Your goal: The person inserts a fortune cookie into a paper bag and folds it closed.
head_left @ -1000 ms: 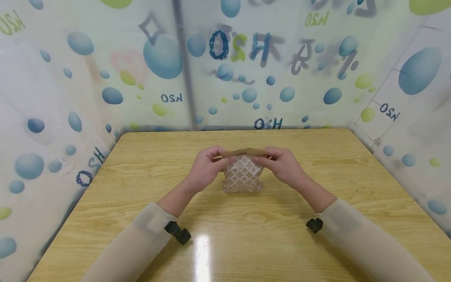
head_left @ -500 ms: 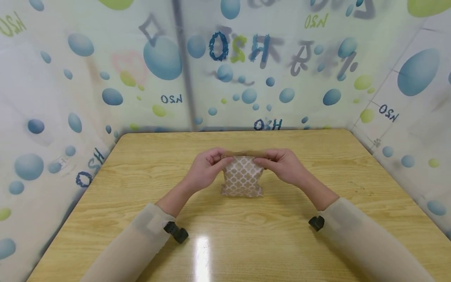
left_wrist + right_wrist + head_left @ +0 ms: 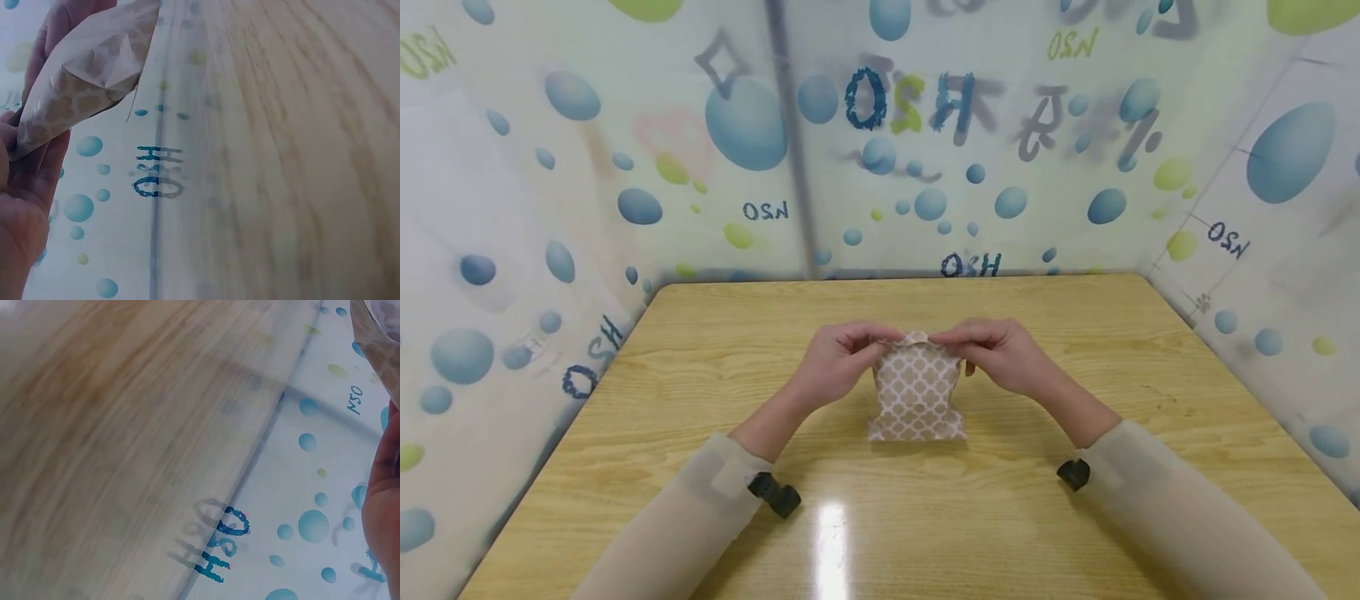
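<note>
A small paper bag (image 3: 917, 390) with a tan and white lattice pattern is held up in the middle of the head view. Its top edge is folded or crumpled, and its lower edge flares out. My left hand (image 3: 835, 364) pinches the top left corner between thumb and fingers. At the top right corner, my right hand (image 3: 1002, 357) does the same. The left wrist view shows the creased bag (image 3: 94, 69) at an angle in the left hand's fingers. Only a corner of the bag (image 3: 378, 347) enters the right wrist view. What the bag holds is hidden.
Beneath the hands lies a wood-grain table (image 3: 917, 517) with a bright light reflection near its front. A printed curtain (image 3: 880, 225) with bubbles and lettering stands behind it and along both sides. Each sleeve carries a black wrist device (image 3: 775, 495).
The brown strip along the bag's top has gone from sight, and the patterned front shows more fully. Its lower edge has come toward me. Both hands still pinch the top corners, fingers shifted slightly.
</note>
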The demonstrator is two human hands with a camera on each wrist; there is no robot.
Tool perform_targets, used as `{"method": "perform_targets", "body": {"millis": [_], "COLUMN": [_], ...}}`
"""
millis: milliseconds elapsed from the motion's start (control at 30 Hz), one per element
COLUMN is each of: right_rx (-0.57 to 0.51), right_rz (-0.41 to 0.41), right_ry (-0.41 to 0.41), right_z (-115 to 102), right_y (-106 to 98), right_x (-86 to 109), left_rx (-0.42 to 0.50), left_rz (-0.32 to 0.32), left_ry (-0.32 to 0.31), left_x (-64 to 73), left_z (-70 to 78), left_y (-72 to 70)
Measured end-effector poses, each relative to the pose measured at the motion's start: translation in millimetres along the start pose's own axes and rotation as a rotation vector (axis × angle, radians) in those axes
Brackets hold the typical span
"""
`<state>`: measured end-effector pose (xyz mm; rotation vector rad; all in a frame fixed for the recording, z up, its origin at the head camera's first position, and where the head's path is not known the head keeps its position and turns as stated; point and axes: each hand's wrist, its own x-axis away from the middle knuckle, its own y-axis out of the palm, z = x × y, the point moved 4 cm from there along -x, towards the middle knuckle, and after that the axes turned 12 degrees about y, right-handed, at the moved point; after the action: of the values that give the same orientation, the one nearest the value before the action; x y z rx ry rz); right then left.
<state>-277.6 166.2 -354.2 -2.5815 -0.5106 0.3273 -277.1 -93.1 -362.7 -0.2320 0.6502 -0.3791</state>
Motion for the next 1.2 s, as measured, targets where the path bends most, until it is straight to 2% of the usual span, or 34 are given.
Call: {"method": "perform_targets", "body": {"millis": [100, 200, 333, 433, 567, 700, 900, 967, 1100, 1200], "right_rx": [-0.003, -0.008, -0.005, -0.012, -0.022, 0.014, 0.049, 0.056, 0.061, 0.081], "right_rz": [0.008, 0.006, -0.002, -0.015, -0.01, 0.012, 0.041, 0.035, 0.038, 0.072], "right_ry": [0.001, 0.014, 0.036, 0.073, 0.146, 0.201, 0.198, 0.197, 0.165, 0.133], "right_z": [0.3, 0.2, -1.1, -1.8, -1.6, -4.1, -12.2, -13.1, -15.6, -16.9], "right_y": [-0.2, 0.2, 1.5, 2.5, 4.3, 10.0, 15.6, 16.2, 17.7, 16.6], "right_x": [0.7, 0.8, 0.9, 0.4, -3.1, -7.3, -8.0, -8.1, -7.8, -7.5], "left_rx": [-0.002, 0.041, 0.009, -0.079, -0.141, -0.183, -0.155, -0.156, -0.183, -0.18], "left_rz": [-0.009, -0.027, -0.079, -0.103, -0.093, -0.086, -0.086, -0.081, -0.072, -0.076], "left_ry": [-0.029, -0.088, -0.127, -0.099, -0.033, 0.025, -0.012, 0.002, 0.072, 0.072], "left_x": [-0.3, -2.4, -6.5, -7.8, -7.6, -8.0, -7.7, -8.1, -8.3, -7.8], "left_z": [0.7, 0.8, 0.3, 1.9, 6.3, 7.5, 7.8, 8.3, 10.0, 9.7], "left_y": [0.7, 3.1, 8.9, 11.5, 13.3, 16.3, 16.7, 16.5, 16.6, 15.9]}}
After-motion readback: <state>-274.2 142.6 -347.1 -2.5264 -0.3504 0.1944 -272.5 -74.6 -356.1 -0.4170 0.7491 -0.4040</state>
